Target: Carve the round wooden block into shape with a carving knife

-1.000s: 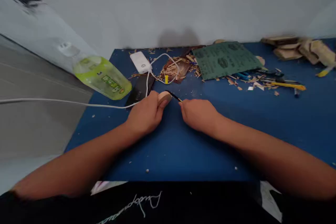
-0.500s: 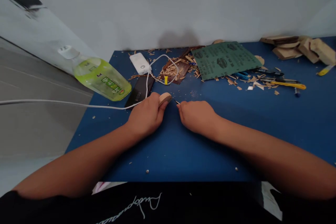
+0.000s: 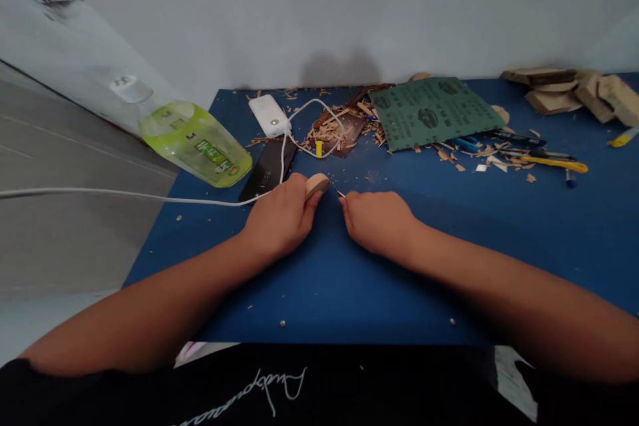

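My left hand (image 3: pixel 282 218) is shut around a rounded piece of pale wood (image 3: pixel 317 185), whose curved edge shows above the fingers. My right hand (image 3: pixel 377 221) is closed over a slim pointed carving tool (image 3: pixel 340 194). Only its small tip shows, and the rest is hidden in my fingers. That tip sits a short way to the right of the wood, and I cannot tell if they touch. Both hands rest close together on the blue worktable (image 3: pixel 319 293).
Behind my hands lie a black phone (image 3: pixel 267 170), a white power bank (image 3: pixel 269 115) with white cable (image 3: pixel 124 193), wood shavings (image 3: pixel 334 130), and green sandpaper (image 3: pixel 434 112). A green plastic bottle (image 3: pixel 194 144) lies at the table's left edge. Wood blocks (image 3: pixel 569 93) and a yellow-handled tool (image 3: pixel 554 164) lie right.
The black shaft of the tool that showed between my hands has gone from view, leaving only its tip. The wood has turned slightly in my left hand, and the view has steadied.
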### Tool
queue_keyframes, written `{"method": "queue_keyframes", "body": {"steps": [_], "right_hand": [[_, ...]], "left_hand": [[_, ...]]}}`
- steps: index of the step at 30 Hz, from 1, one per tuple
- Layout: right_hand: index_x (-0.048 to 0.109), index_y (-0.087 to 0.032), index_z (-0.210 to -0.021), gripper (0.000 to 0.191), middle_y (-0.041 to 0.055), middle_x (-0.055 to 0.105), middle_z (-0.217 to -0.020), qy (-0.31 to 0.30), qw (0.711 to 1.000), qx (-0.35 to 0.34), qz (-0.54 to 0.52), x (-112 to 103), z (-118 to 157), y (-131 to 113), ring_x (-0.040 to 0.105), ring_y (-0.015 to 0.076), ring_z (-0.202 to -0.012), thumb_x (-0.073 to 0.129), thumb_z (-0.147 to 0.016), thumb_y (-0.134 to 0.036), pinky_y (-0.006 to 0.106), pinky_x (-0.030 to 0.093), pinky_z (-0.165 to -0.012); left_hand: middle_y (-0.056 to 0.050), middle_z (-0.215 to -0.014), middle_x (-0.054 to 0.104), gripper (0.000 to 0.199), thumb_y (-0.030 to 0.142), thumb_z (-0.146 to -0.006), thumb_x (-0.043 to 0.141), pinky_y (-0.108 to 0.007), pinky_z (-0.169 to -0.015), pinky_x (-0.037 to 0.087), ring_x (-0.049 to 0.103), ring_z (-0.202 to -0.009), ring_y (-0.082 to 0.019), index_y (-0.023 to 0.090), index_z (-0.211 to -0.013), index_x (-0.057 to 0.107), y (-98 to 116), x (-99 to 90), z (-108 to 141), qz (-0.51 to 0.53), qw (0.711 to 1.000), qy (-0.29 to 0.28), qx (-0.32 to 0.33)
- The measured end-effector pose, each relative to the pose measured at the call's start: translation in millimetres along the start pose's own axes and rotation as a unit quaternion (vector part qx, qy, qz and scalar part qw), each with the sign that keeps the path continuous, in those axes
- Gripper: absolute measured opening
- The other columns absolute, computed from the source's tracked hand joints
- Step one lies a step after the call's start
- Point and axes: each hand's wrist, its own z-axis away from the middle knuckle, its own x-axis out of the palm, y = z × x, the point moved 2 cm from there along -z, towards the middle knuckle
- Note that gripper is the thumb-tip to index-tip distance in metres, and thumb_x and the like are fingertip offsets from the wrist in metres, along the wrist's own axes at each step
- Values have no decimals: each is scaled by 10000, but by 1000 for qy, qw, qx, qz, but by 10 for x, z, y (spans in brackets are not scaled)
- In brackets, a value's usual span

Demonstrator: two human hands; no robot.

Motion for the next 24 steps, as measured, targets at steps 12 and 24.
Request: {"method": "queue_keyframes", "body": {"steps": [12, 24], "right_hand": [[713, -145, -1148, 562, 175, 815, -972, -4, 1000, 10, 3, -34, 24, 13, 807, 333, -872, 215, -1143, -408, 426, 596, -737], [708, -158, -1183, 569, 165, 820, -1007, -16, 1000, 20, -4, -46, 21, 55, 807, 337, -878, 208, -1143, -427, 439, 598, -751]], "left_hand": [[-136, -1003, 712, 362, 531, -1112, 375, -392, -714, 472, 736, -884, -335, 200, -1108, 521, 0, -10, 11, 9, 1000, 0, 5], [-148, -1002, 727, 372, 536, -1113, 378, -402, -722, 495, 745, -897, -344, 196, -1122, 529, -9, -14, 16, 9, 1000, -3, 7]]}}
